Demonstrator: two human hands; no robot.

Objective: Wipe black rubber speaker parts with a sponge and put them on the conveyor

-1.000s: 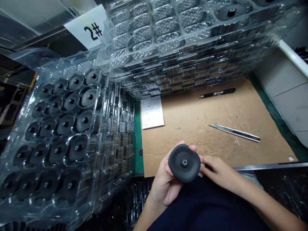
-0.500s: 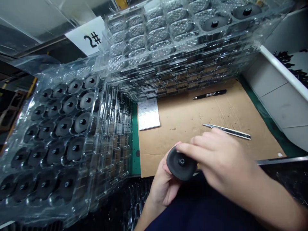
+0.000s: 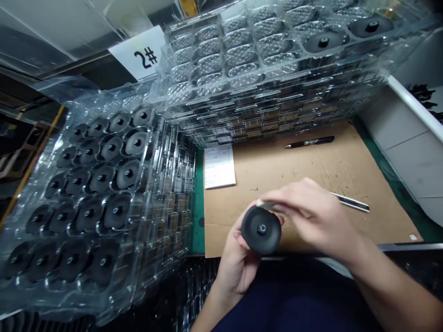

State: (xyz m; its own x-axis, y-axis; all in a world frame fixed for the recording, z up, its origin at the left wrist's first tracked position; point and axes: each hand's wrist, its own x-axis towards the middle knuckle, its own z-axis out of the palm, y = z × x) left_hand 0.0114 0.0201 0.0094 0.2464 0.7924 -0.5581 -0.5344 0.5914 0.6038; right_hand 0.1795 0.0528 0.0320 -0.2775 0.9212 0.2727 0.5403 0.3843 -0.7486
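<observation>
Disc (image 3: 261, 232) top beneath blurred right hand (image 3: 311, 214)

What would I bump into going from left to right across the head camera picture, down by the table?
Clear trays filled with black round parts → white paper slip → black round part held in the left hand → slim knife → white wall panel.

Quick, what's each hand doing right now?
Left hand: closed around the round black rubber disc.
Right hand: fingers curled on the disc's top edge; whether it grips cannot be told.
</observation>
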